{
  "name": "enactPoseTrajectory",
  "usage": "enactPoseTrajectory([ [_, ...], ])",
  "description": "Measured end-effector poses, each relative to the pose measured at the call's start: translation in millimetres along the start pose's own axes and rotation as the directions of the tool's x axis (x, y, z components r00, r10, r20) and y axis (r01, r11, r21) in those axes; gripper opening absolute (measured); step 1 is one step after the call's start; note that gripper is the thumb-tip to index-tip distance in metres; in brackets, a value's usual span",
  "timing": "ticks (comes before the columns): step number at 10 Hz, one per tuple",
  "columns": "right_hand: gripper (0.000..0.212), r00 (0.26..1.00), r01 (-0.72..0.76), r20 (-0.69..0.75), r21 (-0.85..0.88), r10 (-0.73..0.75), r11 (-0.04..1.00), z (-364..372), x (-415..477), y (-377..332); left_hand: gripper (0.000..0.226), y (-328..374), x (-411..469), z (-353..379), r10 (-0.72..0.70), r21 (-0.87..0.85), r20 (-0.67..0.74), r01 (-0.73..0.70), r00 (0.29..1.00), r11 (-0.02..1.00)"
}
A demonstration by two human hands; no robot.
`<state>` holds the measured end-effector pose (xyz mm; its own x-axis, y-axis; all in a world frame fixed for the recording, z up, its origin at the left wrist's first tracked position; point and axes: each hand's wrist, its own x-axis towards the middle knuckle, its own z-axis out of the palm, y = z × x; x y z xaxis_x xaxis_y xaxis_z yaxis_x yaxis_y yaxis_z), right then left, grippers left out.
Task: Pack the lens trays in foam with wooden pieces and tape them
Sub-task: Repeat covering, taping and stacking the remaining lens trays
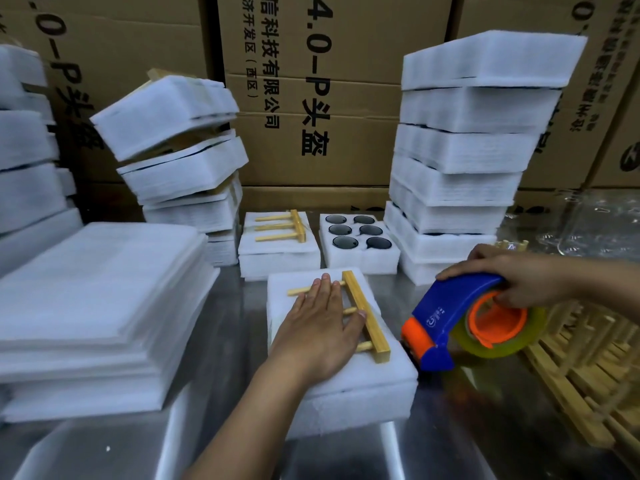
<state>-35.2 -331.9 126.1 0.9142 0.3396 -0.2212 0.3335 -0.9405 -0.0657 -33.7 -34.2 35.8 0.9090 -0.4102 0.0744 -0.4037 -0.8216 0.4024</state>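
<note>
A white foam pack (349,382) lies in front of me on the steel table. On its lid rests a wooden comb-shaped piece (367,315). My left hand (320,327) presses flat on the lid, fingers straight, over the wooden prongs. My right hand (519,277) grips a blue and orange tape dispenser (453,313) with a roll of clear tape, its nose down at the pack's right edge. Behind stand another foam pack with a wooden piece (280,230) on top and an uncovered foam tray of dark lenses (358,233).
Flat foam sheets (100,306) are stacked at the left. Towers of packed foam blocks rise at the back left (180,143) and back right (464,150). Several wooden pieces (588,368) lie heaped at the right. Cardboard boxes (329,81) wall off the back.
</note>
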Motion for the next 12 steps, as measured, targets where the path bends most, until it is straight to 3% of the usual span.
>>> enactPoseTrajectory([
  [2,0.078,0.965,-0.114,-0.242,-0.035,0.102,0.993,-16,-25,5,0.067,-1,1,1,-0.003,0.001,0.000,0.003,1.000,1.000],
  [3,0.078,0.868,-0.258,-0.472,-0.161,0.156,0.953,-3,-26,-14,0.066,-1,2,1,-0.002,0.009,0.001,0.002,1.000,1.000],
  [4,0.082,0.708,-0.404,-0.705,-0.348,0.049,0.846,31,-16,-35,0.066,0,2,1,-0.004,0.009,0.007,0.004,1.000,1.000],
  [5,0.085,0.729,-0.550,-0.637,-0.324,0.253,0.770,70,-11,-53,0.066,0,1,0,-0.003,0.005,0.010,0.003,1.000,1.000],
  [6,0.089,0.642,-0.528,-0.707,-0.127,0.297,0.840,98,-18,-63,0.066,0,1,0,-0.005,0.011,0.011,0.004,1.000,1.000],
  [7,0.097,0.554,-0.398,-0.781,0.057,0.289,0.916,117,-28,-74,0.066,0,1,-1,-0.005,0.009,0.015,0.005,1.000,1.000],
  [8,0.086,0.580,-0.304,-0.759,0.136,0.297,0.943,137,-33,-91,0.066,0,1,-1,0.000,0.010,0.019,0.000,1.000,1.000],
  [9,0.053,0.578,-0.284,-0.769,0.124,0.273,0.951,150,-35,-98,0.066,0,1,-1,0.002,0.011,0.019,-0.002,1.000,1.000],
  [10,0.039,0.558,-0.321,-0.773,0.135,0.302,0.938,150,-34,-97,0.067,-1,2,0,0.000,0.014,0.020,0.000,1.000,1.000],
  [12,0.052,0.552,-0.375,-0.775,0.098,0.307,0.922,131,-40,-109,0.067,-2,3,0,0.000,0.016,0.026,-0.001,1.000,1.000],
])
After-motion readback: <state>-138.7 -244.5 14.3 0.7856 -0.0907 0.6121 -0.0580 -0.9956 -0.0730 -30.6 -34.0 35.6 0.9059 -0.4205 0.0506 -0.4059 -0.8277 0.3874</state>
